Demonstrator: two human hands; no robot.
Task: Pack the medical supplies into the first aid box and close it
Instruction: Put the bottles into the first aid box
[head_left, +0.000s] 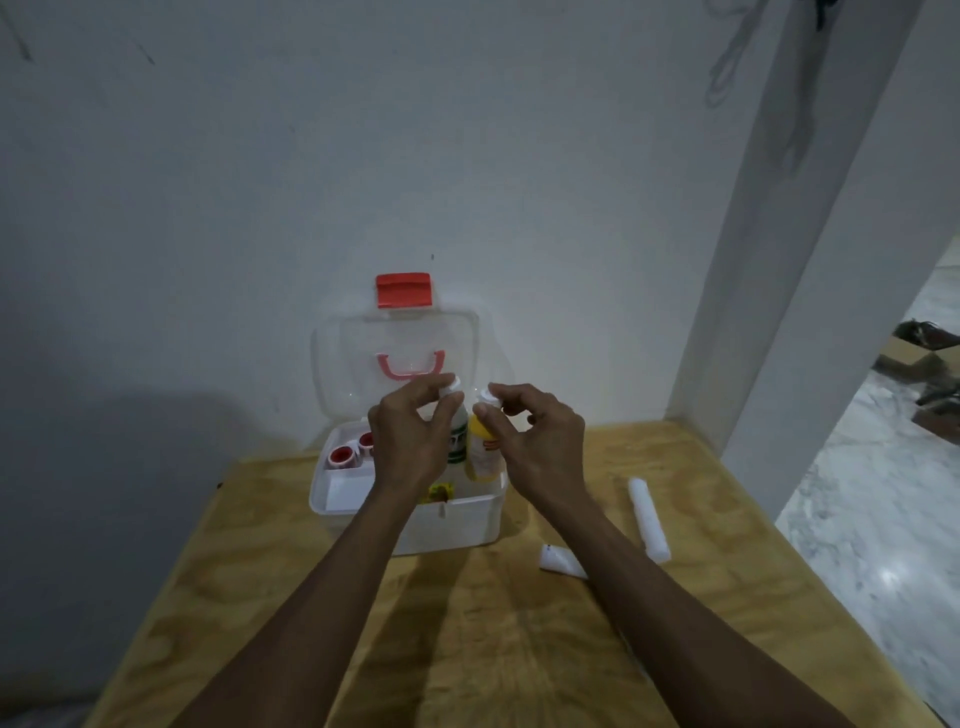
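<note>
Left hand (410, 441) pinches the cap of a green-labelled bottle (457, 434), right hand (540, 441) that of a yellow bottle (480, 452), both upright in the open first aid box (452, 519) on the surface (493, 623); likely light, rigid, smooth plastic, safer gripped round the body.

The first aid box (457, 519) is white, its raised lid (332, 364) clear with a red latch (404, 290) on top and a pinkish-red handle (410, 364). Inside at the left sit two tape rolls (344, 457), white with red centres. The left hand (410, 441) holds a white bottle with a green label (457, 436); the right hand (540, 441) holds a yellow bottle (480, 452), white-capped. On the counter (260, 571), tan plywood with darker grain swirls, lie a white roll (648, 519) and a white tube (561, 560) to the right. The wall (208, 208) is pale grey-white.
</note>
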